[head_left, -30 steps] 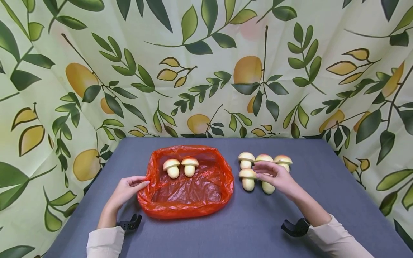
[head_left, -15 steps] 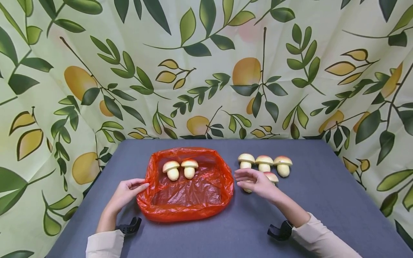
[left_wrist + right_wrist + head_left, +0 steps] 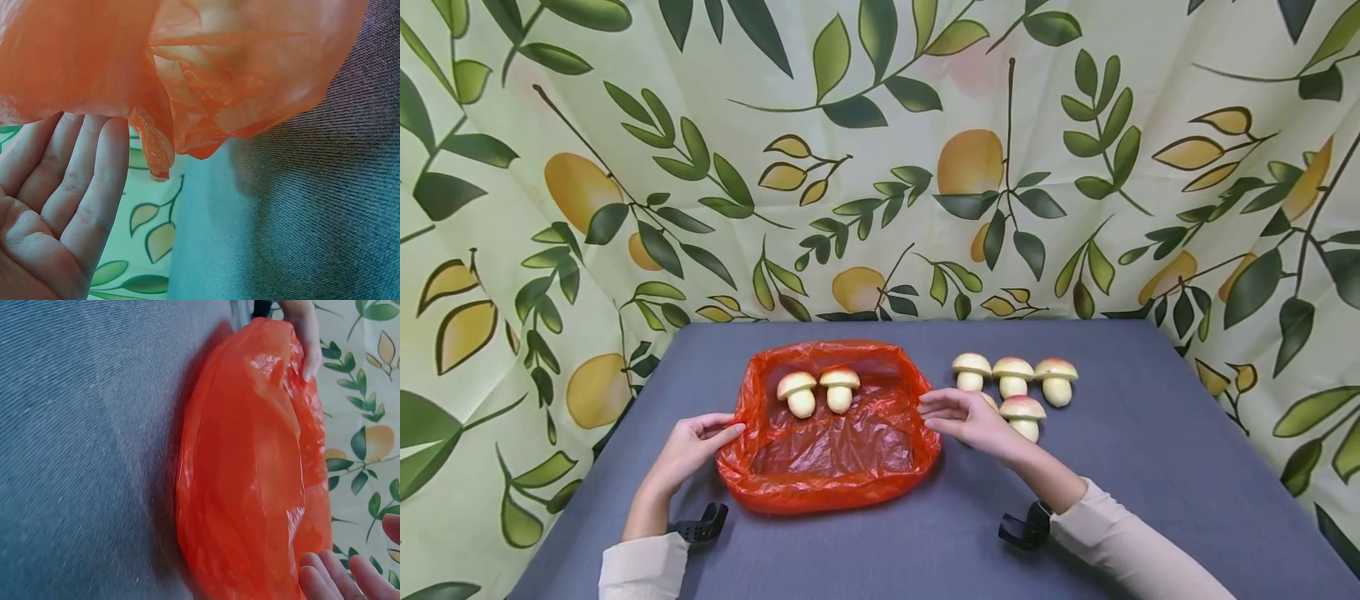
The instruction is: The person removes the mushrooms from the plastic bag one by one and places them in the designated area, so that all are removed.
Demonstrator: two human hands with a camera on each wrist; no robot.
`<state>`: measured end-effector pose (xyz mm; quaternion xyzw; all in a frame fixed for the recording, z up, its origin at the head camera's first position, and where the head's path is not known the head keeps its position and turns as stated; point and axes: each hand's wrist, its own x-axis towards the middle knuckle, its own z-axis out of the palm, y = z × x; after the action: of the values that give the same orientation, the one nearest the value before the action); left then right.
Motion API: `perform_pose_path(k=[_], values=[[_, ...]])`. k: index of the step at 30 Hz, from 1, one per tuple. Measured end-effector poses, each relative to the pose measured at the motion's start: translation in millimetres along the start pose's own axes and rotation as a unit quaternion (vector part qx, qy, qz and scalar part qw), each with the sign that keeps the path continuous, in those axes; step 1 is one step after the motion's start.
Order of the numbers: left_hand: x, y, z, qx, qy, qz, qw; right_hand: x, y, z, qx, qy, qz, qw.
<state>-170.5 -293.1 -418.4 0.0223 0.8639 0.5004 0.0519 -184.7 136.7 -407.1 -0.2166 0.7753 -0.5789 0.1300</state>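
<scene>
Two bare hands, as I view them remotely, flank a red plastic bag [image 3: 820, 493] on a dark table [image 3: 865, 558]. The left hand [image 3: 691, 448] is at the bag's near-left rim, its four fingers straight, their tips hidden behind the film; I cannot tell whether thumb and fingers pinch the plastic. The right hand [image 3: 973, 423] is at the opposite rim, fingers extended, thumb apart, nothing held; whether its fingertips touch the film I cannot tell. Between the hands, inside the bag and slightly beyond them, lie two pale-stemmed mushrooms [image 3: 839, 390]. Behind the right hand I see a partly hidden mushroom [image 3: 990, 401]; just to that hand's right, a red-tinged mushroom [image 3: 1023, 417]; beyond it, a row of three mushrooms [image 3: 1012, 379]. Far past both hands hangs a leaf-and-fruit patterned cloth [image 3: 880, 154].
</scene>
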Motion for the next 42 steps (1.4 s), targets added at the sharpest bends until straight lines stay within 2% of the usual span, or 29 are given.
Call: perform_pose_path(k=[8,19,29,42], values=[[1.6,0.3,-0.1,-0.003,0.001,0.006,1.0,11.3,-4.7,8.8,0.002,-0.009,0.024,1.0],[1.1,0.2,-1.4,-0.003,0.003,0.005,1.0,27.8,-11.8,21.6,-0.002,-0.022,0.011,1.0],[1.8,0.9,-1.0,0.002,0.005,-0.003,1.0,36.7,-10.6,37.6,-0.002,-0.027,0.018,0.999],[0.7,3.5,-1.3,-0.01,-0.004,0.011,0.9999,58.3,-3.7,57.0,0.031,-0.003,0.072,0.997]])
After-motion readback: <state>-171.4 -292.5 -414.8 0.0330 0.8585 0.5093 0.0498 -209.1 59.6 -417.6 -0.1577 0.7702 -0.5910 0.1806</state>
